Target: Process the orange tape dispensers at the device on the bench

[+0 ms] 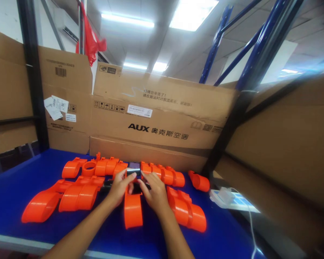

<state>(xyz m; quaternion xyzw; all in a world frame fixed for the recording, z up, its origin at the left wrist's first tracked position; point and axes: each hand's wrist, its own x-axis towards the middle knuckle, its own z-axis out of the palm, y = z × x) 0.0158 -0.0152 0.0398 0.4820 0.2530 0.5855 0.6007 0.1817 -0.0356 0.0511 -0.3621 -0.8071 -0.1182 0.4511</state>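
Observation:
Both hands meet at the middle of the table around a small dark device (134, 166) with a silver edge and what looks like a screen. My left hand (119, 189) grips its left side, the thumb lying across the front. My right hand (155, 190) pinches at its right side, index fingertip against the edge and thumb just below. Directly under the device, between the hands, hangs or stands an orange plastic ring holder (133, 214); its upper part runs up to the fingers. Whether it is joined to the device is hidden. Black pieces show partly behind both hands.
Similar orange ring parts lie in rows: a left front group (78, 196), a left back row (105, 167), a right back row (166, 174) and a right front pair (189, 212). The blue tabletop (102, 235) is bounded by cardboard (156, 118). A white power strip (232, 199) sits right.

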